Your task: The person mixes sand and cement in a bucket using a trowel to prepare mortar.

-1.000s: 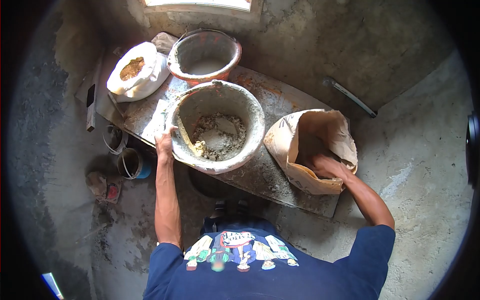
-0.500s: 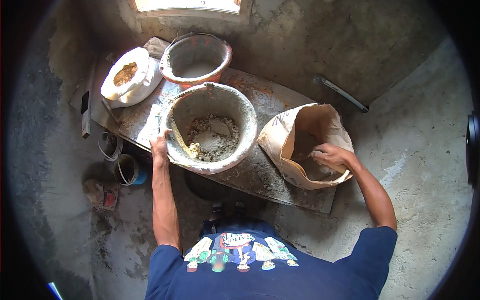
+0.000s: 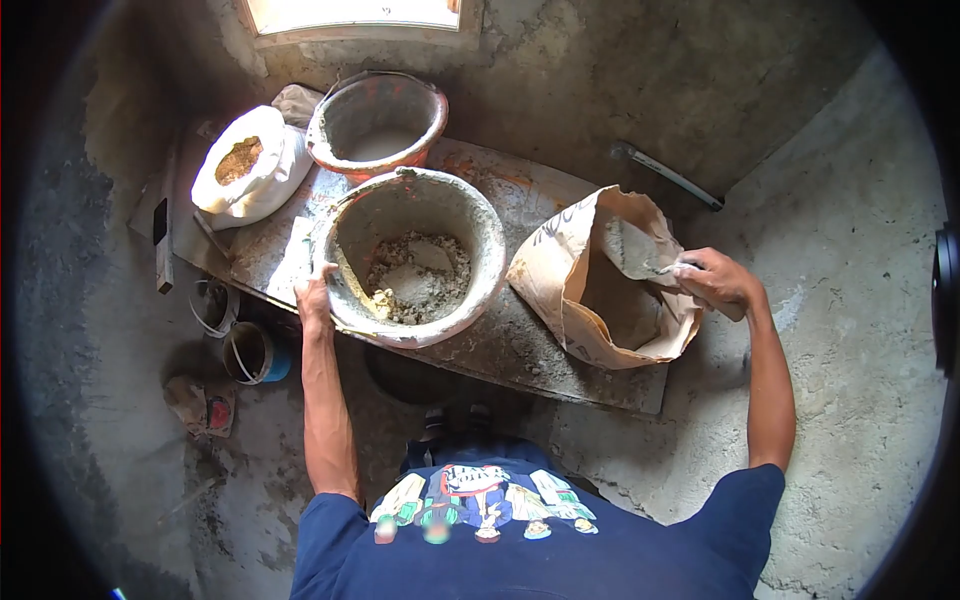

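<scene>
My left hand grips the left side of a large bucket crusted with dried cement. Inside it lies a lumpy, damp-looking mix with paler grey powder on top. To the right, my right hand is closed around the handle of a trowel. Its blade carries grey powder and is over the mouth of an open paper sack. More grey powder shows down in the sack.
A second bucket stands behind, beside a white sack of brown grainy material. All rest on a stained board. Small pails stand on the floor at left. A long level-like bar lies by the wall.
My right hand has risen from inside the paper sack and moved right, bringing the loaded trowel into sight. The left hand stays on the bucket. The view has shifted slightly.
</scene>
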A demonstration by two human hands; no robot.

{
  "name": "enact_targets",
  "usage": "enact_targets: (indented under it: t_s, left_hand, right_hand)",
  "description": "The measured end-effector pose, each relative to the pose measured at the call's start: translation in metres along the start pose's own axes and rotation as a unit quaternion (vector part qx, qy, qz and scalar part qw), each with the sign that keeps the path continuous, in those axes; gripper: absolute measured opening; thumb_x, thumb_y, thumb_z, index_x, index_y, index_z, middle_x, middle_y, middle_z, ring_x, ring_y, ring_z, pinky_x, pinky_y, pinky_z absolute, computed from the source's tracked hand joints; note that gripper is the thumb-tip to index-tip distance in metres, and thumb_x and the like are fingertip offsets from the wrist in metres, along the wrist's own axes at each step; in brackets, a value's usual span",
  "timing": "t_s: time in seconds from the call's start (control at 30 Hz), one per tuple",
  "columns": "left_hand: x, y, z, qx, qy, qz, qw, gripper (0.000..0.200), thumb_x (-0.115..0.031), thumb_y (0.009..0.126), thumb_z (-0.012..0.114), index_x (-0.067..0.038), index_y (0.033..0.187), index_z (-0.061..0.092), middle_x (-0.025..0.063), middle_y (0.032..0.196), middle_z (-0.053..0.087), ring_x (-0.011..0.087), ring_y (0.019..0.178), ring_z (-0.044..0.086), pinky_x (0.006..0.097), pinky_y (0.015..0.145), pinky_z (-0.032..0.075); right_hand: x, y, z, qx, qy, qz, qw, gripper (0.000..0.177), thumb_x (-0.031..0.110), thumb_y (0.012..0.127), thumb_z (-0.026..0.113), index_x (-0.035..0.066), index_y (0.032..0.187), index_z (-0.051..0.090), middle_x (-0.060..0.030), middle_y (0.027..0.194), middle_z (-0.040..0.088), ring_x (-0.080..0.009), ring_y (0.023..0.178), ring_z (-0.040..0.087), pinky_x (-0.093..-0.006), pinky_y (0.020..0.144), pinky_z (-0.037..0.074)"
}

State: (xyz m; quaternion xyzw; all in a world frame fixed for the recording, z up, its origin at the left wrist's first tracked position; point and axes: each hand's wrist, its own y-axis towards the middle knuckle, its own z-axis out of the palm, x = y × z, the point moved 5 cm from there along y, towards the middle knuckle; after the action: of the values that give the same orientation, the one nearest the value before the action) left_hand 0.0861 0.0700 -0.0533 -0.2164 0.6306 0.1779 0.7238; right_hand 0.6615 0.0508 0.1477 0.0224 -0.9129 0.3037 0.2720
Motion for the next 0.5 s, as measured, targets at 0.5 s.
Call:
enact_targets:
  t_s: [0.5]
  left_hand:
    - [0.01, 0.005, 0.006, 0.042, -0.117, -0.023, 0.992, 0.063, 0.011, 0.062, 0.053, 0.003, 0.125, 0.05, 0.0081, 0.12, 0.054, 0.0199, 0.109, 0.051, 0.028, 0.09, 0.042]
  right_hand:
    - [0.073, -0.076, 0.0, -0.099, 0.116, 0.012, 0.988, 0.025, 0.029, 0.094, 0.051, 0.005, 0.087, 0.054, -0.0014, 0.066, 0.053, -0.0075, 0.048, 0.05, -0.0237, 0.041, 0.041]
